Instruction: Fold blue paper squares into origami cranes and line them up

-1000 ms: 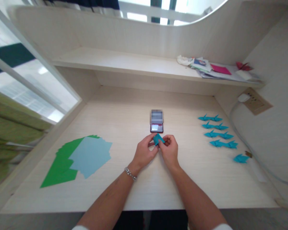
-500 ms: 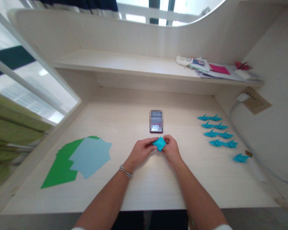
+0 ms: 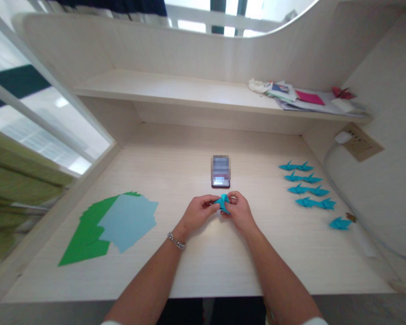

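Head view. We see the left hand (image 3: 196,214) and the right hand (image 3: 242,213) with fingers drawn narrow, both pinching a folded blue paper (image 3: 223,203) between them, low over the middle of the surface (image 3: 203,275). Just beyond it we note a phone (image 3: 220,173). To the left lie green sheets (image 3: 84,241), partly covered by pale blue sheets (image 3: 130,221); to the right, we find folded blue figures (image 3: 304,202) in rows.

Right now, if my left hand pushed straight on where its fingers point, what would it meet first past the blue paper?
Probably your right hand, just across the folded blue paper; exact depth is unclear.
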`<state>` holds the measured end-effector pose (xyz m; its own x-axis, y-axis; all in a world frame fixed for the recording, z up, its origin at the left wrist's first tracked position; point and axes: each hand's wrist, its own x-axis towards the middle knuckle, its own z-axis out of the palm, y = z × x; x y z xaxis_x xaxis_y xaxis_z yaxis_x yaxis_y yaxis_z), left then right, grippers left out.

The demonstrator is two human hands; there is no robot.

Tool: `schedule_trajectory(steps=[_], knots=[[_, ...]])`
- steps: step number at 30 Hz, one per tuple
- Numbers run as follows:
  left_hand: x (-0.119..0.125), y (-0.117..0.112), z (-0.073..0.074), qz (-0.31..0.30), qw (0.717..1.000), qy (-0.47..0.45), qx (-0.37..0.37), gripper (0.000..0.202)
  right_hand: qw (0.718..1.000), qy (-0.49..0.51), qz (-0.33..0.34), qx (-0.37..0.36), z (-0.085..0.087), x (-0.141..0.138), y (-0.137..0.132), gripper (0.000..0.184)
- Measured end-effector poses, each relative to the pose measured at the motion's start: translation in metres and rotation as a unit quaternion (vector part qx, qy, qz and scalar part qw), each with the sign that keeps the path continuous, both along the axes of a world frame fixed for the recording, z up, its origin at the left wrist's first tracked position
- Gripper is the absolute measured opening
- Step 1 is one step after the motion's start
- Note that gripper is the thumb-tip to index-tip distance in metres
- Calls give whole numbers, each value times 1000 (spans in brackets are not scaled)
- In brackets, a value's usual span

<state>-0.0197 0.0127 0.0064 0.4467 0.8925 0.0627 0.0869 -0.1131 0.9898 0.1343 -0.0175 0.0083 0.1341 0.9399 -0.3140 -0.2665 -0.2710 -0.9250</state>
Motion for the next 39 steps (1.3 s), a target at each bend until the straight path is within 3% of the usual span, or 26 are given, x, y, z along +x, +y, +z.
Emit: schedule_trajectory(steps=[4,10,14,18,23,26,29,35,39], knots=[[1,-1,5,16,1000,-16,16,26,987,-143,-22,64,-1,0,-2,24],[5,-5,3,76,996,10,55,18,930,-350,-26,112,-2,2,-6,8],[9,-6,-4,138,986,31,85,9,895,-429,-27,120,-2,1,-6,7],[11,-9,-6,162,979,-16,125,5,881,-457,-19,120,-1,1,-5,8],[12,-12,1,175,975,-54,129,6,889,-443,-27,111,0,1,-5,7],[14,-13,3,126,988,-16,89,30,893,-432,-37,119,2,0,-5,8],[16,-11,-1,112,991,26,62,24,904,-402,-43,139,3,-1,-5,9],[12,-2,-9,134,990,26,25,20,972,-194,33,127,1,-1,-3,23],[9,0,-11,151,988,-10,-14,24,991,-71,53,105,2,0,-2,30]])
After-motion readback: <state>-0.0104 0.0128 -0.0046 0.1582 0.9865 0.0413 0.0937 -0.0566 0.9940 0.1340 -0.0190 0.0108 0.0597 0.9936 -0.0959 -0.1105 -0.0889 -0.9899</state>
